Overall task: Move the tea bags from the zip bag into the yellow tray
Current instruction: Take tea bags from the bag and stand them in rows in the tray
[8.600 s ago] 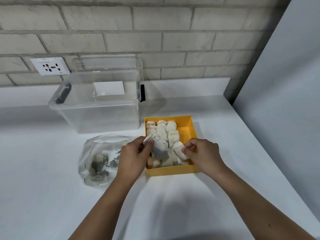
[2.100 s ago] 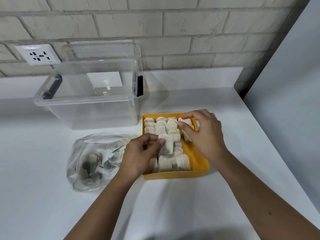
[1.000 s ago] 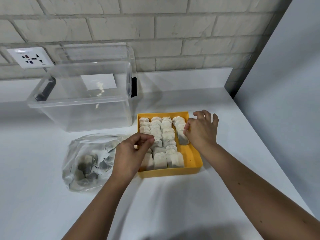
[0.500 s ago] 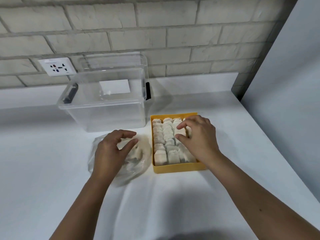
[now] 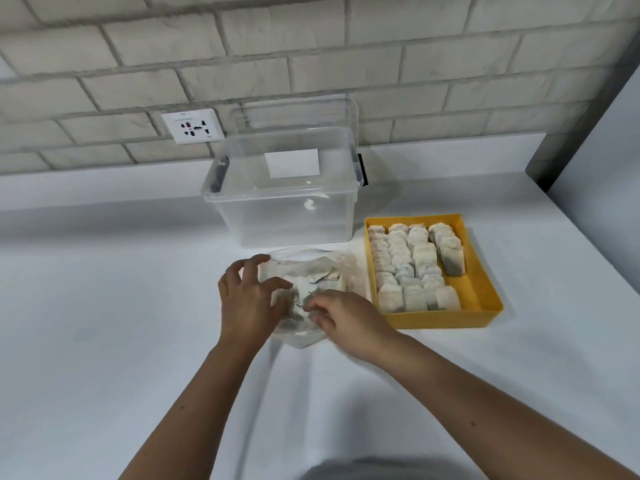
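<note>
Gripping the zip bag (image 5: 313,275) with the left hand (image 5: 249,301); touching its near edge with the right hand (image 5: 346,322) — grip blurred, cannot tell.

Counter (image 5: 104,306) bears zip bag (image 5: 323,271); yellow tray (image 5: 440,321); bin (image 5: 284,220).
</note>
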